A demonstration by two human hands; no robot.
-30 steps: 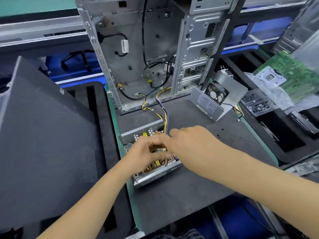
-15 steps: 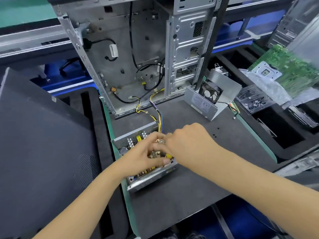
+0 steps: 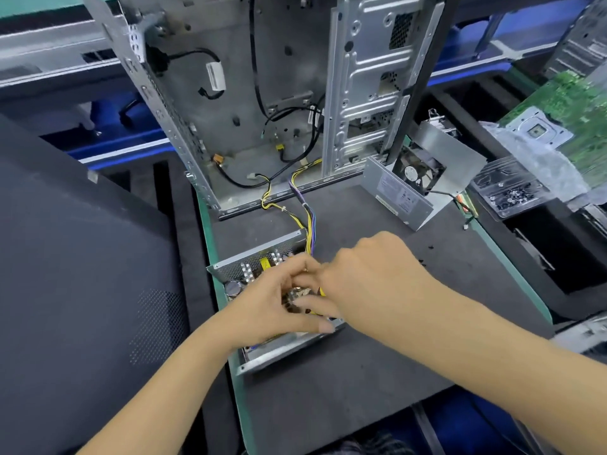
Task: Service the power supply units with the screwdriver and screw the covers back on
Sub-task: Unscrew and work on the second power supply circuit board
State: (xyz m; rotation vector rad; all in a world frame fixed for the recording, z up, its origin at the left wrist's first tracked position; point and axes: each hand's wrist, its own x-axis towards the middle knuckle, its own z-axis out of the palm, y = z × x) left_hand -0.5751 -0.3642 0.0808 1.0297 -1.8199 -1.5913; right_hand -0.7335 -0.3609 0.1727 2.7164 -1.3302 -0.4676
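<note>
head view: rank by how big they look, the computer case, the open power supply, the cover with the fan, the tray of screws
1. computer case
2. open power supply, partly hidden under both hands
3. cover with the fan
4. tray of screws
The supply lies nearer the camera, so places 2 and 3 are unsure.

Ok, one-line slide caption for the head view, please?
Both hands, left and right, work inside the open grey metal power supply unit on the dark foam mat.

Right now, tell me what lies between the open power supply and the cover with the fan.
In the head view, only bare dark mat separates the open power supply from the fan cover; the right hand reaches in from nearer.
</note>
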